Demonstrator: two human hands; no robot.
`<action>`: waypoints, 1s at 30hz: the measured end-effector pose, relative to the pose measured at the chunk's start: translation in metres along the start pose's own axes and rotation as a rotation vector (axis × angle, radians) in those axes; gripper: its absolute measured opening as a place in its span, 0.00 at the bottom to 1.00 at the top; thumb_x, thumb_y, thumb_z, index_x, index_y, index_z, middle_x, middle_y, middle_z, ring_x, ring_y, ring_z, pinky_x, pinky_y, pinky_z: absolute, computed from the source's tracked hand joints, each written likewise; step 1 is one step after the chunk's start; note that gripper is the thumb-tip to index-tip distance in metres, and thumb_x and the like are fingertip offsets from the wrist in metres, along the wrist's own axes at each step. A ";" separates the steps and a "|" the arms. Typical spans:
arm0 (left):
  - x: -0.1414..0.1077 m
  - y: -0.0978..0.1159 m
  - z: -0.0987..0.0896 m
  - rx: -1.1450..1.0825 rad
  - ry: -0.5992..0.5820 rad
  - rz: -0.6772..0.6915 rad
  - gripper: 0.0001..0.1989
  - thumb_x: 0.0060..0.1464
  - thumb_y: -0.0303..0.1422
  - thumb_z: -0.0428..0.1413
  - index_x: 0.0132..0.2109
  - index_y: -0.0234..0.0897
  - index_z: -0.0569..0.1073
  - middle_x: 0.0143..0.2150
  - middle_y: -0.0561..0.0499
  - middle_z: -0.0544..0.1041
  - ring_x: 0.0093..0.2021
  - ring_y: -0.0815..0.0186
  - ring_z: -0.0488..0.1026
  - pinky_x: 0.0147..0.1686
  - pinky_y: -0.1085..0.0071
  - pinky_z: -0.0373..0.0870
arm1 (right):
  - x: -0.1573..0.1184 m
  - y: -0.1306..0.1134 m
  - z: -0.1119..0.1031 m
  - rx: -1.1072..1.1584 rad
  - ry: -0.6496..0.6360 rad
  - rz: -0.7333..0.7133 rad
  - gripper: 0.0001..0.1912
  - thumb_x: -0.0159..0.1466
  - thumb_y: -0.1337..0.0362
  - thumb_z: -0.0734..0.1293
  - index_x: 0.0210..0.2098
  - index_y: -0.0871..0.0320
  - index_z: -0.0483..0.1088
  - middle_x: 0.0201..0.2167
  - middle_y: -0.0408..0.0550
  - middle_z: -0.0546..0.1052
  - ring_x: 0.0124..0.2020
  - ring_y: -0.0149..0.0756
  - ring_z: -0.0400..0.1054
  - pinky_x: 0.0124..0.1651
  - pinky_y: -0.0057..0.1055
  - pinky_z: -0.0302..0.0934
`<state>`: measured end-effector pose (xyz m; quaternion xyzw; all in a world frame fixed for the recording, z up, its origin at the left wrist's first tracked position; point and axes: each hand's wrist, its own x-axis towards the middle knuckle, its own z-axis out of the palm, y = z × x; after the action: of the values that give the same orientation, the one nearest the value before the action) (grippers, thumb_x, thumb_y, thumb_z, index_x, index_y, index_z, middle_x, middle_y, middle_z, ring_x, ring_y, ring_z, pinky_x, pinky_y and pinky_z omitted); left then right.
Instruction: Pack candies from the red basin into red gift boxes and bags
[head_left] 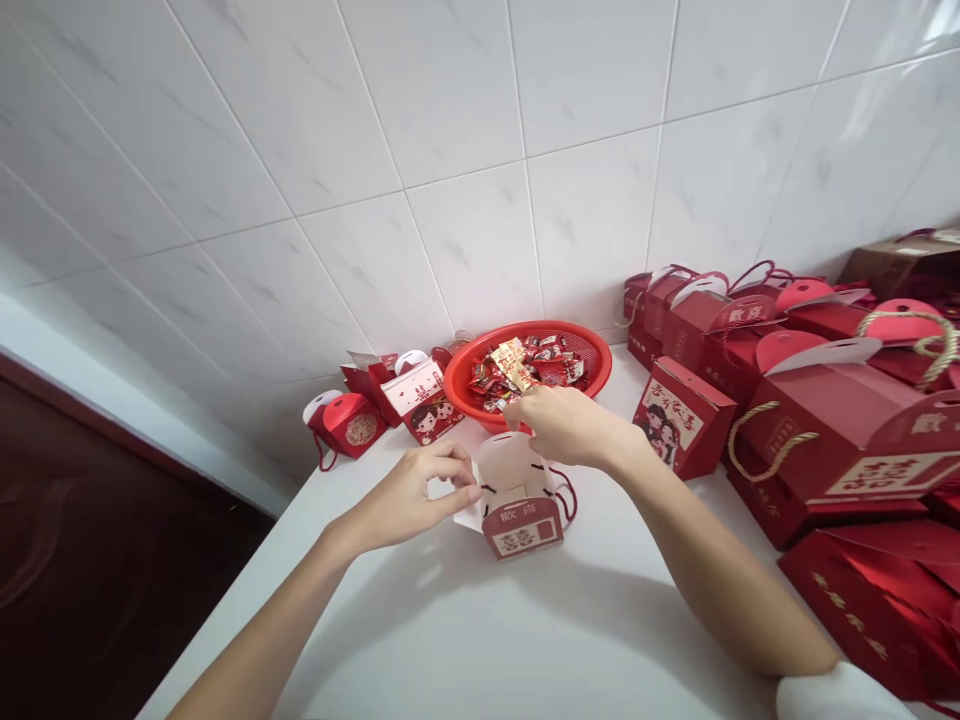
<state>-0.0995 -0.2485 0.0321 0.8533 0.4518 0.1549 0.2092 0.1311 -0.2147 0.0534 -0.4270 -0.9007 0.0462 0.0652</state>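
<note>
A small red box (523, 527) with white inner walls and dark red cord handles stands with its top open on the white table. At its left side, my left hand (420, 492) has thumb and fingers curled near the white flap, with a gap between them. Above the far right edge of the box is my right hand (566, 425), fingers bent down by the near rim of a red plastic basket (601, 375). Wrapped sweets (551, 358) lie in that basket. Whatever the right fingertips hold, if anything, is hidden.
Several small red gift boxes (358, 428) stand left of the basket. More and larger red boxes with rope handles (862, 420) crowd the right side. A tiled wall (480, 250) rises behind the table (450, 640), whose left edge borders a dark brown surface (112, 560).
</note>
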 end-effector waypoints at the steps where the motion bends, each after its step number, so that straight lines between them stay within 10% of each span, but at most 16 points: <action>1: 0.003 0.000 0.002 0.026 -0.011 -0.023 0.13 0.60 0.42 0.55 0.33 0.41 0.80 0.40 0.49 0.77 0.38 0.62 0.75 0.40 0.69 0.72 | -0.001 0.002 -0.002 -0.006 -0.020 0.019 0.18 0.57 0.82 0.60 0.39 0.59 0.74 0.39 0.52 0.79 0.40 0.40 0.73 0.29 0.30 0.49; 7: 0.008 0.008 0.010 0.318 -0.041 0.053 0.10 0.58 0.35 0.56 0.41 0.43 0.82 0.37 0.47 0.78 0.42 0.55 0.73 0.41 0.65 0.72 | -0.001 0.008 -0.002 -0.046 -0.144 0.123 0.19 0.58 0.82 0.60 0.42 0.61 0.75 0.38 0.55 0.79 0.39 0.44 0.75 0.29 0.31 0.52; 10: 0.007 0.012 0.017 0.313 -0.061 0.102 0.14 0.61 0.33 0.52 0.50 0.42 0.80 0.53 0.44 0.76 0.49 0.55 0.74 0.46 0.63 0.73 | 0.000 0.007 0.000 -0.069 -0.220 0.139 0.18 0.59 0.80 0.62 0.45 0.62 0.75 0.37 0.56 0.79 0.39 0.44 0.75 0.30 0.30 0.55; 16: 0.003 0.014 0.024 0.293 -0.140 -0.096 0.37 0.59 0.57 0.52 0.70 0.46 0.61 0.75 0.42 0.51 0.68 0.44 0.61 0.58 0.55 0.70 | 0.005 0.006 0.004 0.063 -0.371 0.104 0.20 0.59 0.54 0.73 0.44 0.62 0.76 0.37 0.54 0.79 0.38 0.45 0.74 0.30 0.30 0.55; 23: 0.009 0.012 0.036 0.289 -0.159 -0.154 0.46 0.48 0.63 0.58 0.70 0.52 0.59 0.73 0.42 0.57 0.68 0.40 0.61 0.59 0.46 0.67 | 0.005 0.012 0.008 0.124 -0.421 0.095 0.26 0.51 0.47 0.77 0.41 0.60 0.76 0.37 0.51 0.77 0.36 0.41 0.71 0.30 0.29 0.54; 30: 0.026 0.003 0.066 0.270 0.073 -0.180 0.40 0.47 0.60 0.61 0.62 0.44 0.72 0.70 0.37 0.60 0.65 0.38 0.63 0.57 0.43 0.68 | -0.005 0.025 -0.002 0.104 -0.270 0.183 0.14 0.55 0.56 0.76 0.29 0.58 0.71 0.28 0.47 0.71 0.29 0.37 0.66 0.28 0.29 0.51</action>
<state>-0.0537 -0.2428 -0.0218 0.8235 0.5505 0.1044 0.0892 0.1539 -0.2029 0.0519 -0.4933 -0.8550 0.1555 -0.0387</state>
